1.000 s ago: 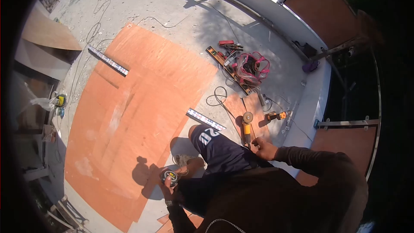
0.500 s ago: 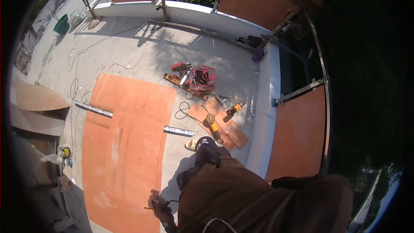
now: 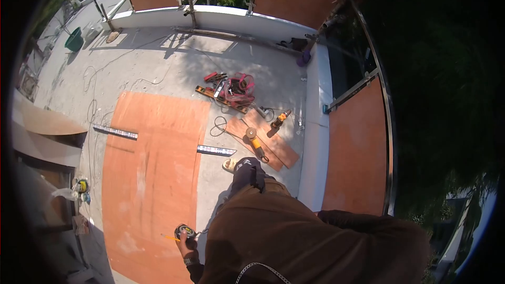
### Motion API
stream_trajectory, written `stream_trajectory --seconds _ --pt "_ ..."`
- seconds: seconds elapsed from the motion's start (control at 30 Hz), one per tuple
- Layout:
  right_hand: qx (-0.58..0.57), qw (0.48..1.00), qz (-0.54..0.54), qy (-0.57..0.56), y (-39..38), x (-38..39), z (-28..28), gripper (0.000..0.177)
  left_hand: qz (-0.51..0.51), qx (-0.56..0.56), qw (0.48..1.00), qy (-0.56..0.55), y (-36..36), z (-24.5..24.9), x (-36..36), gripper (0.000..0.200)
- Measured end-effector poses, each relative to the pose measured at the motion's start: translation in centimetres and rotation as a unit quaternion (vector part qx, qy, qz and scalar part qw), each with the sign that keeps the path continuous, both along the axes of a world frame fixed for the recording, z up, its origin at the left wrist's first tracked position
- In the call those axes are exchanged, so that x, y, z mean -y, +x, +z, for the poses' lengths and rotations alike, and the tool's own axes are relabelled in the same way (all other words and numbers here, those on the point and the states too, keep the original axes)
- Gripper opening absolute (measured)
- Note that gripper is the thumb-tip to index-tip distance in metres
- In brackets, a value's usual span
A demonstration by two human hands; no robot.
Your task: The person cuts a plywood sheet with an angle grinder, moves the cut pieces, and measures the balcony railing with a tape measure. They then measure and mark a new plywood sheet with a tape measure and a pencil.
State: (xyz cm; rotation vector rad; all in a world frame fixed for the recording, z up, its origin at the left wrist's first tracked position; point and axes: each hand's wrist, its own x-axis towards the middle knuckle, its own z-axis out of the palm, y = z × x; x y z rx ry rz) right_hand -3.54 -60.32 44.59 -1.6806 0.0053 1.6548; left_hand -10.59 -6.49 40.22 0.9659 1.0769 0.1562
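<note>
My left hand [image 3: 187, 249] is closed around a tape measure [image 3: 184, 230], black with a light face. A yellow pencil [image 3: 169, 237] sticks out to the left from the same hand. Hand and tape appear over the lower right edge of a large orange-brown plywood sheet [image 3: 152, 173] lying on the floor. My right arm [image 3: 363, 220] is bent at my side in a dark sleeve, with its hand out of sight. Two striped metal bars, a left one [image 3: 115, 132] and a right one [image 3: 216, 150], stick out from the sheet's sides.
An angle grinder [image 3: 256, 144] lies on short wood boards [image 3: 273, 152], with a drill [image 3: 280, 119] nearby. Behind them are a spirit level [image 3: 205, 92] and a pink tool bag [image 3: 241, 89]. Cords cross the concrete. A low white wall [image 3: 315, 142] runs along the right.
My left hand has come up and slightly left with the tape measure and pencil, and the tape's face is turned more into view. The whole view has shifted a little.
</note>
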Motion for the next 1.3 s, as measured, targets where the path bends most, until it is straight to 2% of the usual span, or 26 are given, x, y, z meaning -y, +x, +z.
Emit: stream_trajectory --seconds 0.13,0.23,0.33,0.37,0.47,0.5,0.57,0.63,0.67,0.77,0.8,0.93,0.97,1.03,1.07,1.1,1.13,1.2,1.23,1.27,1.3 --pt "-0.012 1.0 -0.009 -0.006 -1.7 -0.1 0.4 0.061 -0.053 -0.031 0.998 -0.018 -2.8 0.3 -0.1 0.032" --pt "-0.023 1.0 -0.011 -0.015 -2.1 0.4 0.9 0.06 -0.065 0.016 0.998 0.015 -5.5 0.4 0.3 0.032" --pt "-0.041 0.999 -0.011 -0.031 -1.8 0.8 1.5 0.058 -0.053 -0.063 0.996 0.026 -7.9 0.1 1.0 0.031" --pt "-0.047 0.998 -0.01 -0.035 -1.5 1.0 1.7 0.057 -0.054 -0.048 0.997 0.02 -8.2 0.0 1.2 0.031" --pt "-0.074 0.996 -0.004 -0.055 0.0 1.4 2.4 0.055 0.001 -0.094 0.995 -0.039 -13.7 -4.0 2.0 0.033" --pt "-0.082 0.995 0.0 -0.062 0.8 1.4 2.6 0.055 0.029 -0.076 0.994 -0.068 -14.5 -5.1 2.6 0.033" --pt "-0.096 0.992 0.005 -0.077 2.4 1.6 2.8 0.054 0.074 -0.067 0.99 -0.096 -15.8 -5.5 3.8 0.033" --pt "-0.109 0.99 0.013 -0.086 4.1 1.7 2.6 0.053 0.041 -0.089 0.992 -0.083 -16.4 -5.1 4.5 0.032" --pt "-0.115 0.989 0.017 -0.09 5.0 1.6 2.5 0.052 0.058 -0.096 0.99 -0.08 -17.0 -5.8 4.9 0.032" --pt "-0.138 0.984 0.037 -0.103 7.7 1.0 2.3 0.051 0.127 -0.069 0.979 -0.141 -18.9 -7.6 7.5 0.031" --pt "-0.143 0.983 0.042 -0.104 8.6 0.6 2.1 0.05 0.118 -0.065 0.98 -0.144 -19.1 -7.8 7.8 0.03" --pt "-0.164 0.981 0.069 -0.08 13.6 -1.8 0.4 0.048 0.124 -0.042 0.982 -0.138 -15.9 -6.0 8.0 0.028" --pt "-0.174 0.981 0.062 -0.057 15.7 -3.0 -0.6 0.048 0.096 -0.045 0.988 -0.112 -14.9 -5.4 7.3 0.028" --pt "-0.179 0.984 0.015 -0.01 21.3 -6.3 -1.3 0.047 0.115 -0.105 0.985 -0.072 -11.9 -3.1 6.4 0.032" --pt "-0.084 0.994 -0.03 -0.067 24.9 -11.0 2.5 0.037 0.107 -0.135 0.983 -0.061 -9.7 -0.9 5.4 0.033" --pt "0.04 0.998 0.019 -0.052 28.1 -13.2 1.8 0.028 0.104 -0.135 0.984 -0.049 -7.8 0.0 4.6 0.035" --pt "0.164 0.98 0.109 -0.024 30.9 -15.8 0.8 0.024 0.098 -0.143 0.985 -0.007 -5.8 1.0 4.2 0.035" --pt "0.151 0.979 0.057 0.126 32.5 -22.9 -2.6 0.019 0.117 -0.111 0.987 -0.014 -1.1 3.7 3.2 0.04" --pt "0.116 0.976 0.072 0.167 31.7 -28.6 0.2 0.017 0.096 -0.084 0.99 0.068 1.7 3.7 3.3 0.04" --pt "0.028 0.967 0.064 0.244 30.3 -31.8 -2.3 0.025 0.076 -0.061 0.984 0.148 4.7 3.5 3.8 0.041" --pt "-0.067 0.978 0.079 0.179 29.8 -35.9 0.2 0.04 0.075 -0.043 0.99 0.114 7.8 4.6 4.4 0.041"
